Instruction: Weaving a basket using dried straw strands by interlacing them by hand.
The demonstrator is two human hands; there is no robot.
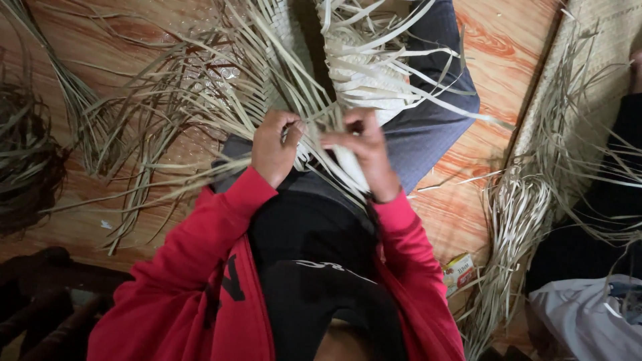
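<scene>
Red sleeves (pixel 200 267) fill my view; I see both hands, left (pixel 274 148) and right (pixel 364 157), pinched on pale palm strips (pixel 314 127) of the half-woven mat (pixel 364 73) across my lap, above the wooden floor (pixel 508 47).

My sleeves (pixel 200 254) are bright red, over a black top (pixel 314 267) crossed by a thin white line. The strips (pixel 221 100) fanning out in front of me are pale straw and beige, and the woven piece (pixel 368 73) is cream with a tight checked plait. My trousers (pixel 428 127) are slate grey-blue. The floor (pixel 501 47) is orange-brown with a swirling wood grain (glossy in places). A dark brown bundle (pixel 27 160) lies at one side, a white cloth (pixel 582 321) at the other, and a small yellow and red box (pixel 459 273) lies near it.
</scene>
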